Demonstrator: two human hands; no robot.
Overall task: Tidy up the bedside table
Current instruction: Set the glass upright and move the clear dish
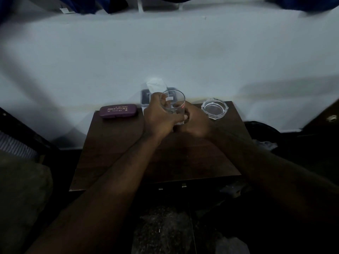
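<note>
A clear drinking glass (173,104) stands near the back middle of the dark wooden bedside table (113,153). My left hand (158,119) wraps around its left side and my right hand (195,121) holds its lower right side. A purple spectacle case (118,110) lies at the back left of the table. A clear glass ashtray (214,108) sits at the back right. Behind the glass stands a dark tissue box (145,97) with a white tissue (156,86) sticking out, partly hidden by my hands.
A white wall (165,52) rises directly behind the table. A dark bed frame (23,132) and bedding lie to the left. Dark clutter (264,140) sits on the floor to the right. Speckled floor (165,226) shows below the table's front edge.
</note>
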